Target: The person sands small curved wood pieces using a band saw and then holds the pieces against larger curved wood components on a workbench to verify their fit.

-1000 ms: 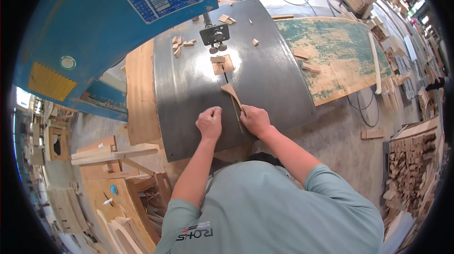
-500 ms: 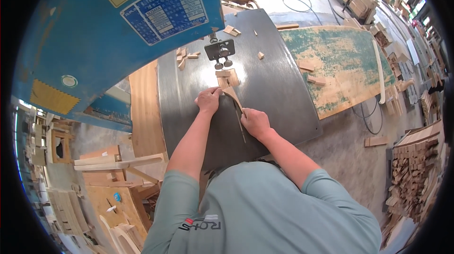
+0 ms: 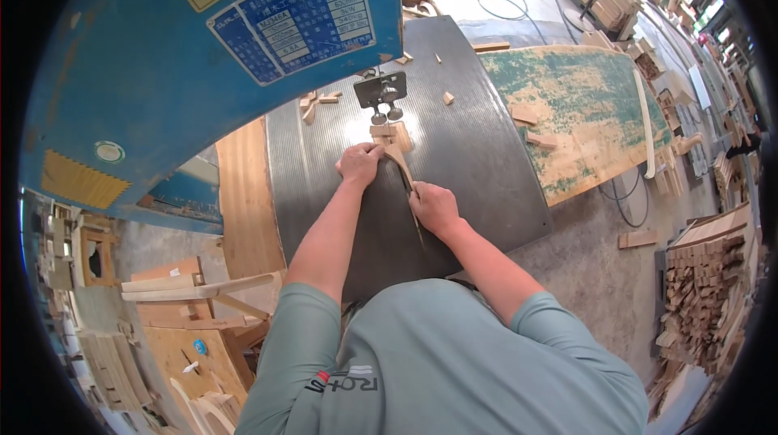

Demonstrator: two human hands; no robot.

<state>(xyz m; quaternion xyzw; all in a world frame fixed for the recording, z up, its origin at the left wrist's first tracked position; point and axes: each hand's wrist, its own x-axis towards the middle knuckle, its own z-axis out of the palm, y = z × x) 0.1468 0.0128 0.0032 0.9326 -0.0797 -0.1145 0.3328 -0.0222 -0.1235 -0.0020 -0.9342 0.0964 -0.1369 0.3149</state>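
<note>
A band saw table [image 3: 486, 184], dark grey and finely grooved, lies in front of me. On it is a slim, curved piece of wood [image 3: 400, 163], its far end close to the saw's blade guide [image 3: 379, 91]. My left hand [image 3: 359, 164] is closed at that far end, its fingertips pressed on the wood. Around the near end my right hand [image 3: 433, 207] is closed in a fist. A pale wooden insert [image 3: 402, 136] with a small block sits below the guide. The blade itself is hard to make out.
The saw's blue housing [image 3: 162, 111] overhangs the upper left. Wood offcuts [image 3: 318, 103] lie on the table's far part. To the right stands a worn green board [image 3: 579, 111]. Stacked wood [image 3: 703, 285] fills the lower right; a wooden workbench [image 3: 182, 354] is at lower left.
Both hands and the curved wood have moved slightly forward, toward the blade guide. The near end of the wood has swung a little to the left. My view has shifted slightly.
</note>
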